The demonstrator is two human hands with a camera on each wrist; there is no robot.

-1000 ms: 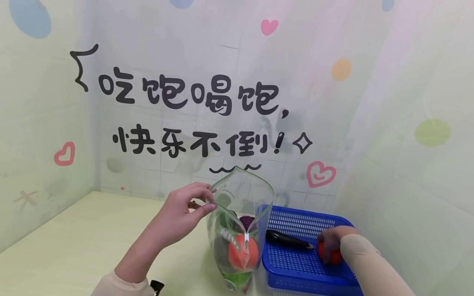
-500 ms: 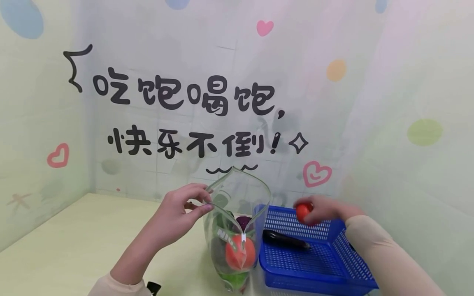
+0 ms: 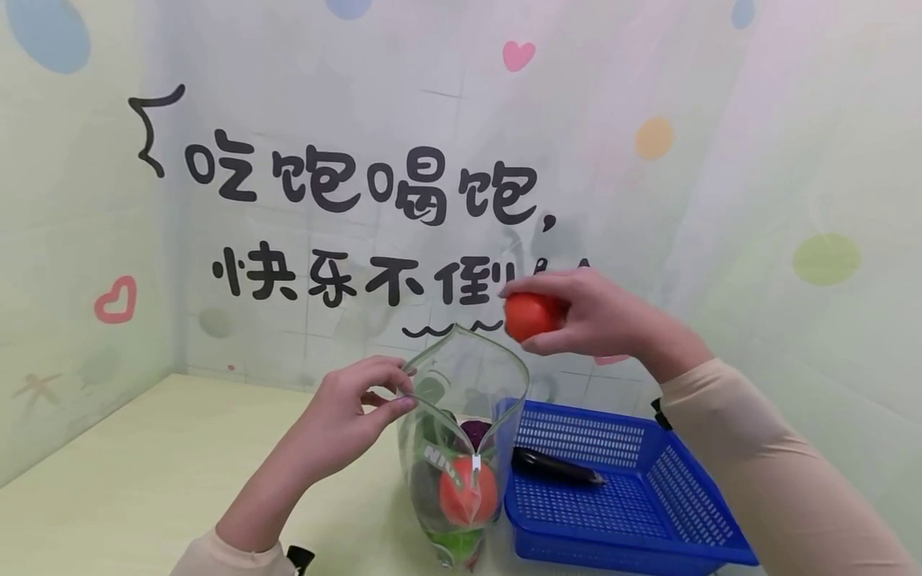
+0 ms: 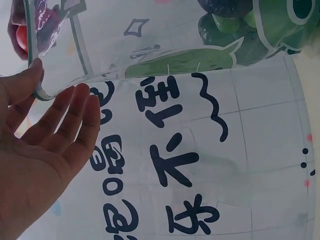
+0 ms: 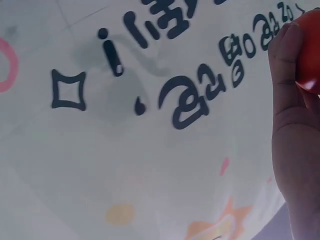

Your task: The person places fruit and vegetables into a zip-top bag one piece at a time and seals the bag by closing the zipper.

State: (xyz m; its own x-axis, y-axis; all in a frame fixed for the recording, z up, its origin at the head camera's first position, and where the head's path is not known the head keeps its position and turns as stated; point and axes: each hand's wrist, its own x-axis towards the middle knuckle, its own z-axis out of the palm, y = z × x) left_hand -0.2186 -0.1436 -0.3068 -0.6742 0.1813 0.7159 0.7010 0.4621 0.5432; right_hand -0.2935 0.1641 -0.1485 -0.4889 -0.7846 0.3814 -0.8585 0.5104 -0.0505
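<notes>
My left hand (image 3: 363, 408) pinches the left edge of the open mouth of a clear zip bag (image 3: 461, 368) standing on the table. Through the plastic show a large orange-red round item, something dark purple and some green vegetables. My right hand (image 3: 594, 316) grips a red tomato (image 3: 531, 317), up above the bag's right rim and apart from it. In the right wrist view the tomato (image 5: 311, 52) sits at the fingers by the right border. The left wrist view has my left hand (image 4: 50, 130) with thumb and fingers at the bag's edge.
A blue plastic basket (image 3: 612, 552) stands to the right of the bag, with a dark eggplant (image 3: 555, 466) lying inside. The pale table (image 3: 216, 448) extends to the left. A printed wall sheet with black lettering rises behind.
My right hand has lifted the tomato out of the blue basket and carried it up and left, toward the bag's mouth. My left hand keeps its hold on the bag.
</notes>
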